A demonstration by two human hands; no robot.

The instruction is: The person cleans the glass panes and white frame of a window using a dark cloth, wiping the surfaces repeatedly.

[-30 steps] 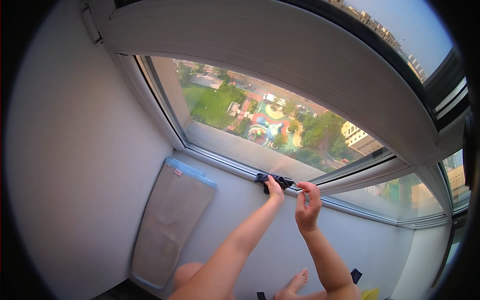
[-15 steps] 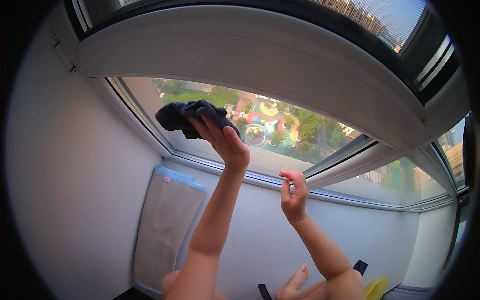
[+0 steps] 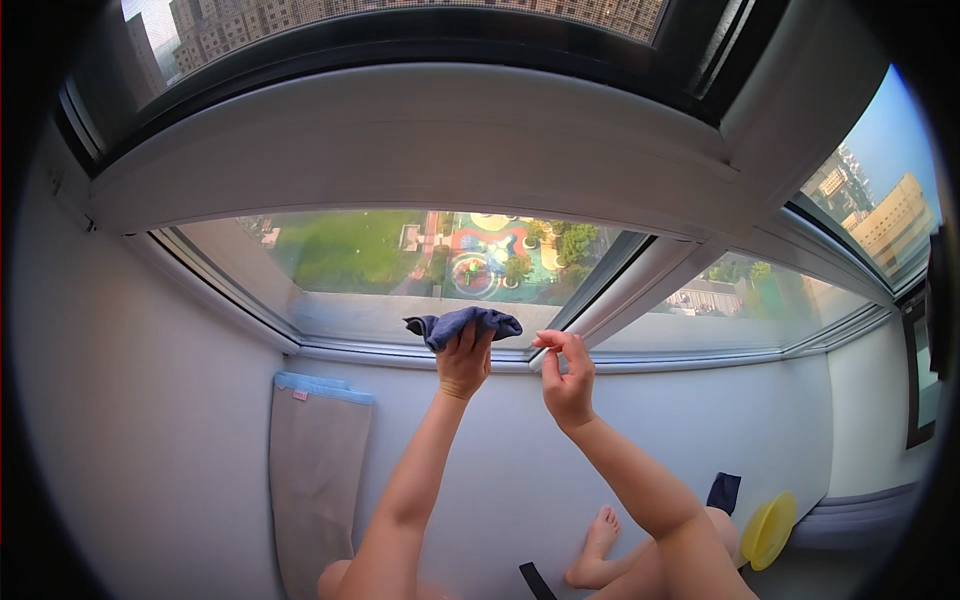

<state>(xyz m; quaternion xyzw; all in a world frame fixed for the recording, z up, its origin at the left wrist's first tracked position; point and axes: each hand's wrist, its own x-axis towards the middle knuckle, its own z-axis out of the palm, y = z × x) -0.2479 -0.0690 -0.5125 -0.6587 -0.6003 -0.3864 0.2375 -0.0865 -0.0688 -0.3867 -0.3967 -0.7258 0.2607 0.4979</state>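
Note:
My left hand [image 3: 463,362] is raised and grips a crumpled dark blue cloth [image 3: 462,324], pressing it against the lower window pane [image 3: 380,260] just above the white window frame [image 3: 400,352]. My right hand [image 3: 566,378] is beside it to the right, fingers loosely curled with thumb and forefinger near the slanted white mullion [image 3: 640,280]; it holds nothing that I can see. Both forearms rise from the lower edge.
A grey padded board with a blue top edge [image 3: 315,470] leans on the white wall at lower left. A yellow round dish [image 3: 768,528] and a dark cloth [image 3: 723,492] lie on the floor at right. My bare foot [image 3: 594,550] shows below.
My left hand lifted the cloth from the sill up onto the glass, then came back down and right to the pane's lower edge. The right hand stayed near the mullion. The view tilted upward.

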